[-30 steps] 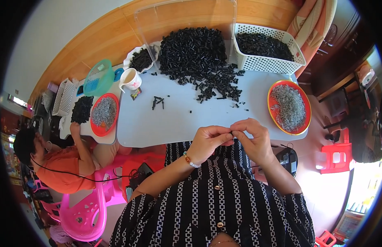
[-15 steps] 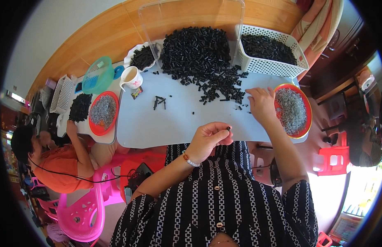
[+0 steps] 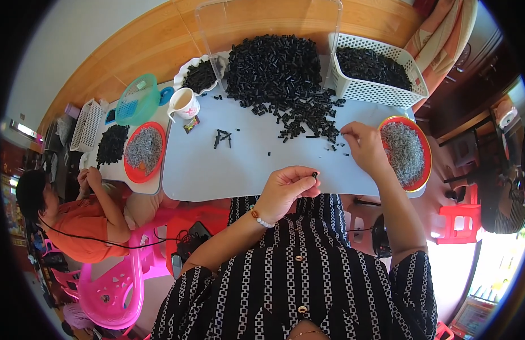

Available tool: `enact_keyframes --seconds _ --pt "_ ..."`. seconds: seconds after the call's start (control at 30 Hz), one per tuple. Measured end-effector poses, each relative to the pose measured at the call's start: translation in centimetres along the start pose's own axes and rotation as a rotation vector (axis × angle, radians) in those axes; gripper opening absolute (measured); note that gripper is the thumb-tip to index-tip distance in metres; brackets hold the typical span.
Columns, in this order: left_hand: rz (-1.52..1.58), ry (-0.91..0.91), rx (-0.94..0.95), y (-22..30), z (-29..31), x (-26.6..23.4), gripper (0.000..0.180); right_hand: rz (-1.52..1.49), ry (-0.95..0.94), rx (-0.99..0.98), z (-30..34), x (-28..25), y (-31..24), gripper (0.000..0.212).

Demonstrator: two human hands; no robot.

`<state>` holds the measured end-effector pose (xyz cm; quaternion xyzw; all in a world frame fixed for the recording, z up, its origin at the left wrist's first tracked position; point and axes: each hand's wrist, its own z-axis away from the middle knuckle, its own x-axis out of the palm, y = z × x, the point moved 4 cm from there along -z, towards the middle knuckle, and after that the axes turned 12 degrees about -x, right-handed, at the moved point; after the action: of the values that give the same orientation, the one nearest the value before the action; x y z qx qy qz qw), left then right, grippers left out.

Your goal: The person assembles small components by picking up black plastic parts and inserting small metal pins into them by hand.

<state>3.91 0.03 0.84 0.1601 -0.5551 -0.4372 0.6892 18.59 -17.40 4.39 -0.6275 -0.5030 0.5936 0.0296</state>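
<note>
My left hand (image 3: 282,195) is held just off the table's front edge, closed in a pinch. Between its thumb and forefinger shows the end of a small black tube (image 3: 314,175). Over the right part of the table, my right hand (image 3: 365,146) has its fingertips together at the edge of a big heap of short black tubes (image 3: 274,73). Whatever those fingertips may grip is too small to make out. Beside that hand, small clear pieces (image 3: 403,150) fill a red plate (image 3: 428,161). A few longer black pieces (image 3: 222,137) lie apart, left of centre.
Behind the heap stands a clear plastic bin (image 3: 340,17). A white perforated basket (image 3: 381,95) of black pieces is at the back right. Back left are a cup (image 3: 184,104), a wrapped packet (image 3: 191,124) and a white dish (image 3: 182,78). Another person (image 3: 84,218) works at the left.
My right hand has drawn its spread fingers together at the heap's edge. The left hand stays in place. The person at the left has brought both hands together.
</note>
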Motion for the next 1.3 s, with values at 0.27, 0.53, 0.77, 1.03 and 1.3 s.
enact_keyframes --seconds 0.27,0.53,0.77,1.03,1.3 --pt "-0.013 0.027 -0.049 -0.3 0.0 0.9 0.018 -0.475 -0.051 0.005 3.7 -1.6 -8.6 0.015" --pt "-0.039 0.014 -0.052 -0.5 0.6 1.5 0.020 -0.420 -0.023 -0.100 4.5 -2.0 -10.1 0.012" --pt "-0.131 0.071 -0.019 -0.2 1.1 1.8 0.018 -0.247 -0.020 -0.206 4.8 -2.1 -11.2 0.008" --pt "0.181 -0.177 -0.134 -0.6 1.3 1.8 0.016 -0.348 -0.038 -0.322 4.7 -2.1 -11.0 0.013" --pt "-0.061 -0.046 -0.033 0.3 1.5 2.4 0.013 -0.176 -0.002 -0.456 5.2 -2.4 -11.7 0.015"
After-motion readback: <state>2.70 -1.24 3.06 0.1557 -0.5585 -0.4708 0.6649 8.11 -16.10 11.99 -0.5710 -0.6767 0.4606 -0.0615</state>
